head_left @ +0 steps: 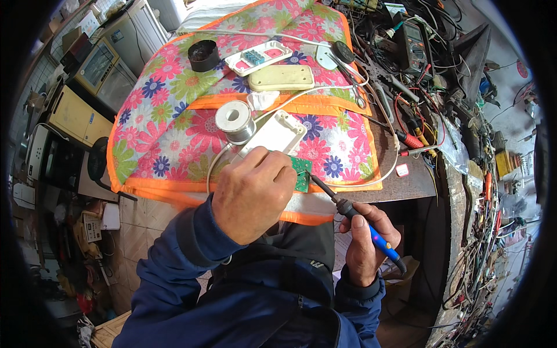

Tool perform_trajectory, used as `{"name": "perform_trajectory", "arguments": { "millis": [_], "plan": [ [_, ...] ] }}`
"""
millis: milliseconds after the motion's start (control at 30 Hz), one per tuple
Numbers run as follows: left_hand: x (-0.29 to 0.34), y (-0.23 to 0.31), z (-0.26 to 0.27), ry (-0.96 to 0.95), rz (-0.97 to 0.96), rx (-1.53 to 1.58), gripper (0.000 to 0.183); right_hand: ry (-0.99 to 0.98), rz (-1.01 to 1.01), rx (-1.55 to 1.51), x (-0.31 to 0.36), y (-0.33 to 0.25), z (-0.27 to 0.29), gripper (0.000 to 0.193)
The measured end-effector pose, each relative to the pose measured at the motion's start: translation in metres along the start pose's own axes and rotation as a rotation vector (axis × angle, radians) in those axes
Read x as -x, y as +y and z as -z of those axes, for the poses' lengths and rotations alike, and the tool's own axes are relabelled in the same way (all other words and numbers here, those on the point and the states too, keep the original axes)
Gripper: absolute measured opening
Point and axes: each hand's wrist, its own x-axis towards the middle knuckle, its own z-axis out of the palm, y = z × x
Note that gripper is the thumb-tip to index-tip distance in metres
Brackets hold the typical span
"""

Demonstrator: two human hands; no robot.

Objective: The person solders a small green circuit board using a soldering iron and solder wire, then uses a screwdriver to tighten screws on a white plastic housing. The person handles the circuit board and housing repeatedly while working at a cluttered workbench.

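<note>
Board, small and green, right at the near edge of the flowered cloth, squarely in the gap between both hands! Just beside the left hand, partly tucked behind its knuckles; up and leftward of the right hand, well apart from that grip and reached only by the iron.

Over to the right: thumb and fingers closed around the iron's blue handle, pinching it, with the shaft slanting up and left and the dark tip down at the board. Across to the left: back of the hand upward, fingers bent and bunched together, fingertips out of sight. Cannot tell from up here whether pinching the board or merely resting against it.

And just beyond the left hand, a white shell, open side up, with a solder spool close by on its left. Farther back, a cream case, then a white tray with a blue block inside, and a black cup off to the left. Away right, a meter among tangled leads!
</note>
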Motion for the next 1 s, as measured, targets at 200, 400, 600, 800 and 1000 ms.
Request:
{"name": "perform_trajectory", "arguments": {
  "millis": [200,400,600,800,1000],
  "plan": [
    [0.000,0.000,0.000,0.000,0.001,-0.002,0.017,0.003,-0.009,0.001,0.000,-0.001,-0.001,0.029],
    [0.000,0.000,0.000,0.004,0.001,0.000,0.018,0.001,-0.010,0.004,0.000,0.000,0.000,0.030],
    [0.001,0.000,-0.002,0.001,0.010,-0.012,0.018,0.000,0.000,-0.010,0.000,0.001,0.000,0.029],
    [0.001,0.001,-0.002,0.022,0.015,-0.017,0.020,-0.001,0.007,0.007,0.000,0.000,0.000,0.030],
    [0.001,0.001,-0.004,0.039,0.018,-0.024,0.021,0.079,0.205,-0.125,-0.002,0.008,0.001,0.035]
  ]
}}
